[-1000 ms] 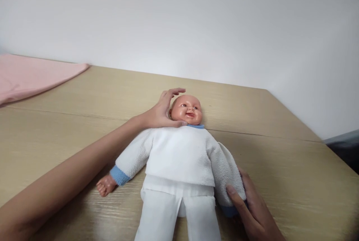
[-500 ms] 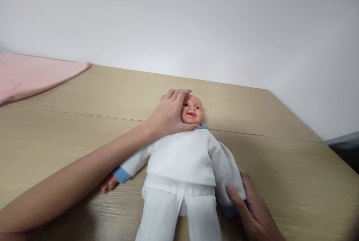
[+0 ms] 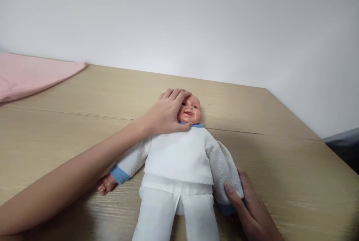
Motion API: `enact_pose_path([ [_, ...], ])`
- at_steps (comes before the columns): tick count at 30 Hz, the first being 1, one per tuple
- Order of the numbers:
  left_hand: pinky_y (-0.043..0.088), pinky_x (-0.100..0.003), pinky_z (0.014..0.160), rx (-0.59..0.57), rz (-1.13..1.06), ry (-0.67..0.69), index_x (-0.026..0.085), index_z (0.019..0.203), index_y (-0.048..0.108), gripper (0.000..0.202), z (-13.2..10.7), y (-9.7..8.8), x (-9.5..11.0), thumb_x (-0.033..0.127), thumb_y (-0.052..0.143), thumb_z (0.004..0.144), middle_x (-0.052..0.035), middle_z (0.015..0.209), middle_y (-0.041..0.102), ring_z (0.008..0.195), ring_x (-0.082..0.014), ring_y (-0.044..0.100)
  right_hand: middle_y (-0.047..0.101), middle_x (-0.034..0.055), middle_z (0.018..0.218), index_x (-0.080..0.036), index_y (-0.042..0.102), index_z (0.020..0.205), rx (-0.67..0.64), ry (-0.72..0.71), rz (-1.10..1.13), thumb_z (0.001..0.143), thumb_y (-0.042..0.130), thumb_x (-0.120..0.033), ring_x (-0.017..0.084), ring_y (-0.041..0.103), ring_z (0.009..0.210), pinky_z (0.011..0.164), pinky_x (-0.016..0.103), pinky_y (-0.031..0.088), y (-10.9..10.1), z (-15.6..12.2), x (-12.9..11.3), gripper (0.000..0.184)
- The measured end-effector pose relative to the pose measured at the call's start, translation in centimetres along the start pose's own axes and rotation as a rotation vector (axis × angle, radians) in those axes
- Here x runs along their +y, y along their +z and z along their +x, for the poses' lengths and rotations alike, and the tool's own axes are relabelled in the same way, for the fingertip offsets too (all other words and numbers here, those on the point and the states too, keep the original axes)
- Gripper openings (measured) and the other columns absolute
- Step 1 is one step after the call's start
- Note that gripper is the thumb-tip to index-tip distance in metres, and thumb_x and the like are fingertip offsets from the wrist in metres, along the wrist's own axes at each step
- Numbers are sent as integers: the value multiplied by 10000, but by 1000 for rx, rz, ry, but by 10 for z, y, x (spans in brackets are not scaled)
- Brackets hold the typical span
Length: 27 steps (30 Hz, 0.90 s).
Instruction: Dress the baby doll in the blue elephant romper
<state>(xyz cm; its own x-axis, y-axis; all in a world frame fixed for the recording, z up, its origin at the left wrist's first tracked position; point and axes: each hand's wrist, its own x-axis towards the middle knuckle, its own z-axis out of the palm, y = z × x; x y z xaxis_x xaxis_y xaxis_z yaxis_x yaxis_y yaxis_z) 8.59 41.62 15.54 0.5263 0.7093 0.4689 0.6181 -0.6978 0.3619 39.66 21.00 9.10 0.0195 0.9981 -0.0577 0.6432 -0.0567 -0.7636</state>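
A baby doll [image 3: 179, 158] in a white fleece top and white trousers lies on its back on the wooden table [image 3: 269, 128], head away from me. My left hand [image 3: 165, 115] is cupped round the doll's head [image 3: 192, 110], fingers over its forehead and thumb under its chin. My right hand [image 3: 248, 207] grips the end of the doll's sleeve [image 3: 226, 173] at the blue cuff, thumb on top. The doll's other arm, with its blue cuff [image 3: 119, 173], lies outstretched on the table under my left forearm.
A pink cloth [image 3: 30, 74] lies at the table's far left corner. A white wall rises behind the table. The table's right edge runs diagonally, with a dark floor area [image 3: 344, 149] beyond it.
My left hand has slid from the side of the doll's head onto its face, covering the forehead and one cheek. My right hand has kept its hold on the sleeve.
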Motion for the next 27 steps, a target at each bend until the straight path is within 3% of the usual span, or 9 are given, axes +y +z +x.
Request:
enact_pose_path([
  [8,433,-668,1255,-150,23,59,188,1619,559,854,3,-25,-18,614,803,921,-224,1652,603,1500,-488,541,711,145,1568,-279,590,1546,-5,-37,-32,1106,508,-698,390,661,1494,1229,560,583,0,2,2,613],
  [13,463,-633,1256,-177,-15,143,149,1648,576,799,2,-28,-28,534,771,975,-222,1724,566,1524,-469,546,678,136,1635,-287,600,1558,14,-54,-28,1099,517,-700,409,629,1536,1271,564,558,0,1,5,623],
  [23,489,-585,1266,-220,-83,135,233,1708,552,792,0,-36,-37,397,751,959,-118,1783,536,1544,-412,548,683,160,1620,-279,593,1571,10,-49,-34,1102,539,-684,404,654,1503,1267,589,553,-1,1,9,622],
  [27,487,-583,1275,-256,-105,134,267,1742,511,827,1,-40,-40,410,755,965,-98,1804,510,1576,-411,516,686,156,1617,-282,588,1571,2,-39,-44,1100,533,-691,400,654,1508,1252,582,566,-1,0,8,626],
])
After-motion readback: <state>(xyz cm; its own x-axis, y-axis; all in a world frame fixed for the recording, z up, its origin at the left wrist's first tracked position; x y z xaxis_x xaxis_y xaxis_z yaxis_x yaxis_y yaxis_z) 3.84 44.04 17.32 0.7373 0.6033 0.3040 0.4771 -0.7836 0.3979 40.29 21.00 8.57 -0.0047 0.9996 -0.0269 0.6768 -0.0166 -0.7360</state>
